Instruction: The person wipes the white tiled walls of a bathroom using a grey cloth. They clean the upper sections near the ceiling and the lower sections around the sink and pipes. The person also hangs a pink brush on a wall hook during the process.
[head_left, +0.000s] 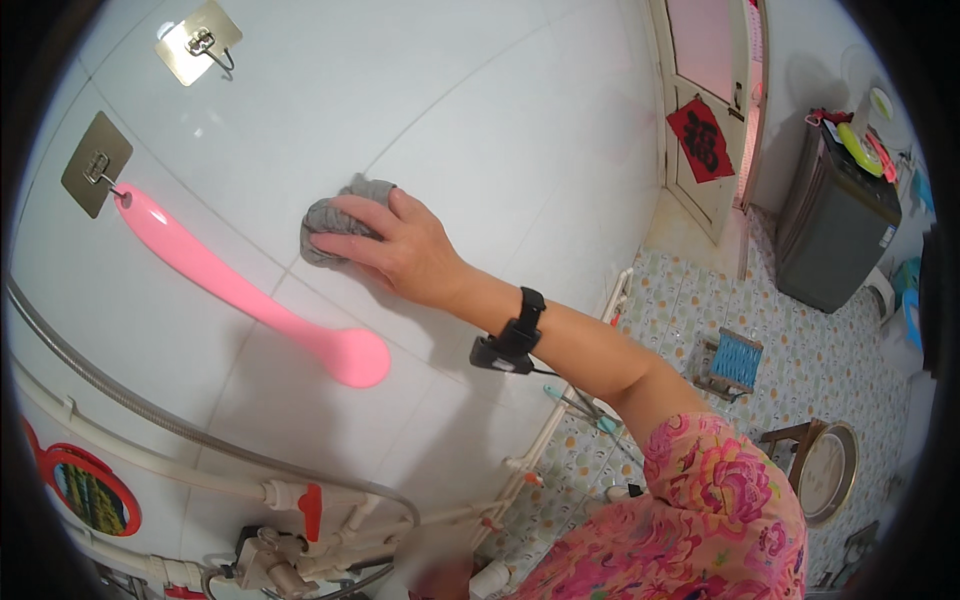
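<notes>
My right hand (424, 251) presses a crumpled grey cloth (321, 234) against the white tiled wall (480, 127). Its fingers are bent over the cloth, and the palm is hidden. A black strap with a small device (517, 337) circles that wrist. Below and left of the hand, a pink long-handled plastic tool (247, 289) with a round head hangs from a steel adhesive hook (97, 165). Another hook on a shiny plate (199, 42) is fixed higher up, bare. My left hand is out of view.
White pipes (172, 469) with a red-handled valve (310, 512) and a flexible metal hose (150, 409) run along the lower wall. To the right are a door (694, 82), a dark washing machine (836, 217), a blue-seated stool (736, 360) and a round basin (825, 476).
</notes>
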